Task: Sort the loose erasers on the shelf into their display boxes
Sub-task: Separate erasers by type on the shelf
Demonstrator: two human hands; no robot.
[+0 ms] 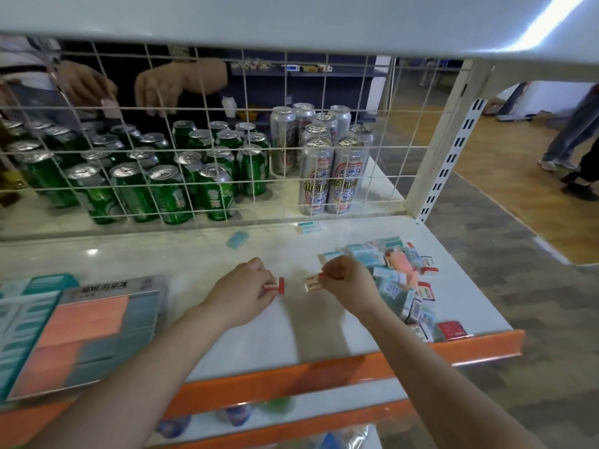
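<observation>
My left hand (241, 291) grips a small red-and-white eraser (275, 285) just above the white shelf (291, 322). A hand's width to the right, my right hand (348, 281) pinches a cream eraser with a red end (312, 282). Behind and beside the right hand lies a loose pile of erasers (400, 273) in teal, pink, white and red wrappers. At the left stands a display box (94, 332) with pink and teal erasers in rows, and a teal box (19, 315) next to it. A blue eraser (237, 239) and a white-teal eraser (308, 227) lie apart near the wire grid.
A wire grid (207, 150) closes the back of the shelf; behind it stand green cans (168, 189) and tall silver cans (330, 170), and another person's hands (155, 85). The shelf's orange front edge (324, 367) is near. People's legs (570, 137) stand on the floor at right.
</observation>
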